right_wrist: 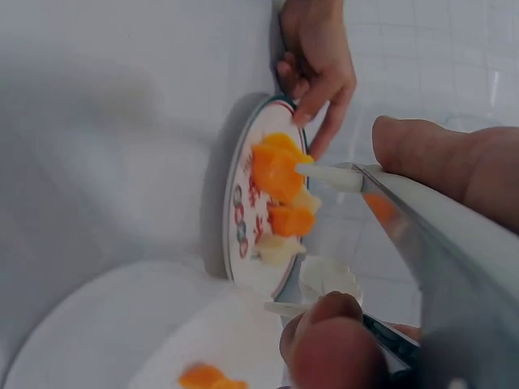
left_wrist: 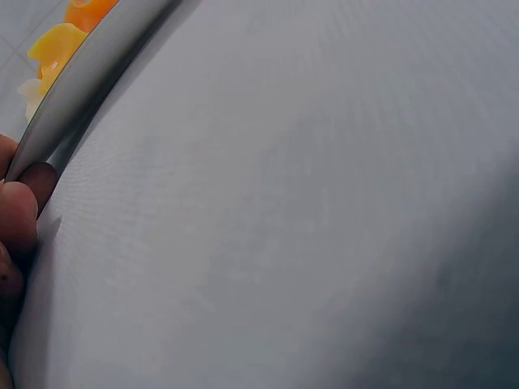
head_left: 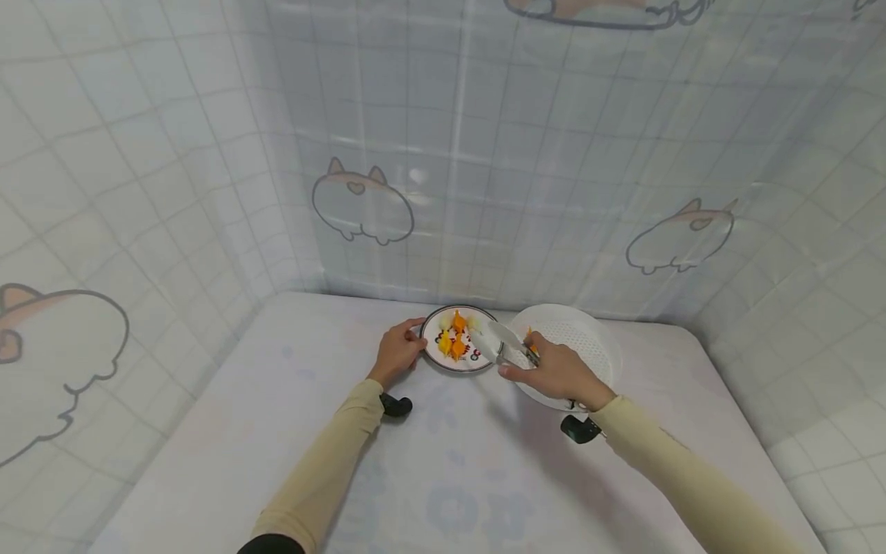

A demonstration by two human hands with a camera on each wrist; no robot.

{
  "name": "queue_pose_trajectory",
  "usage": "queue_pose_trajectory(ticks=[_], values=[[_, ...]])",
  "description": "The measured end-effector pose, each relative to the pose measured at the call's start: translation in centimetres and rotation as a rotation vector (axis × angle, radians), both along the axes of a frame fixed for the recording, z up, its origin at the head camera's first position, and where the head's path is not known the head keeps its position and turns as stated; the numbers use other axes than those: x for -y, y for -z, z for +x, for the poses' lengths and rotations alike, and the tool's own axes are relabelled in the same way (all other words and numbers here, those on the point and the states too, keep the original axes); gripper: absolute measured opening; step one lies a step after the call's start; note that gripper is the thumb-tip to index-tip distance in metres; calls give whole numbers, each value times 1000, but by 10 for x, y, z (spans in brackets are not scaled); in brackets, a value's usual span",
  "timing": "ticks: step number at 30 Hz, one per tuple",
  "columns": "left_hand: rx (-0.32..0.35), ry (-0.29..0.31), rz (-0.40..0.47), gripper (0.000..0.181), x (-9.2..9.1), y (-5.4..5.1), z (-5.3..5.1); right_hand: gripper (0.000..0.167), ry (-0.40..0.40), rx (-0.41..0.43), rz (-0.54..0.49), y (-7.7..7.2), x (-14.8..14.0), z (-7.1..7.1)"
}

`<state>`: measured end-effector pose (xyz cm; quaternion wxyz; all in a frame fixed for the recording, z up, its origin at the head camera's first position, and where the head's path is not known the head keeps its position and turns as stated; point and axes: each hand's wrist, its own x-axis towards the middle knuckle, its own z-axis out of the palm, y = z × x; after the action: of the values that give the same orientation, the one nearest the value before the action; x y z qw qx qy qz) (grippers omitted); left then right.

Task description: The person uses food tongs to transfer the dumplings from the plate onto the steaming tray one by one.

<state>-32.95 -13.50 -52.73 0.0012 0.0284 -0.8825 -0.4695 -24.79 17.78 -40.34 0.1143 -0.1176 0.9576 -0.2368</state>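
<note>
My left hand (head_left: 399, 352) holds the rim of a small round plate (head_left: 477, 365), its fingertips (left_wrist: 18, 212) at the plate's edge in the left wrist view. Orange pieces (head_left: 457, 348), a yellow piece (head_left: 445, 342) and pale pieces lie on the plate. With my right hand (head_left: 562, 375) I grip metal tongs (head_left: 511, 338) with white tips, held near the plate's right side. In the right wrist view, the tongs' tips (right_wrist: 328, 176) stand apart with the plate (right_wrist: 237, 203) beyond; whether they touch a piece I cannot tell.
A white perforated tray (head_left: 604, 346) lies right of the plate, partly under my right hand, with an orange piece (right_wrist: 209, 378) in it. Behind the table (head_left: 429, 477) hangs a tiled-pattern sheet (head_left: 457, 154) with animal drawings, and similar sheets stand at both sides.
</note>
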Motion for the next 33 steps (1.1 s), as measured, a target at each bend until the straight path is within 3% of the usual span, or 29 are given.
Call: queue_pose_trajectory(ticks=[6, 23, 33], values=[[-6, 6, 14, 53, 0, 0, -2, 83, 1, 59, -13, 8, 13, 1], [13, -1, -4, 53, 0, -2, -4, 74, -27, 118, 38, 21, 33, -1], [-7, -8, 7, 52, -1, -2, -2, 77, -18, 105, 78, 24, 37, -7]])
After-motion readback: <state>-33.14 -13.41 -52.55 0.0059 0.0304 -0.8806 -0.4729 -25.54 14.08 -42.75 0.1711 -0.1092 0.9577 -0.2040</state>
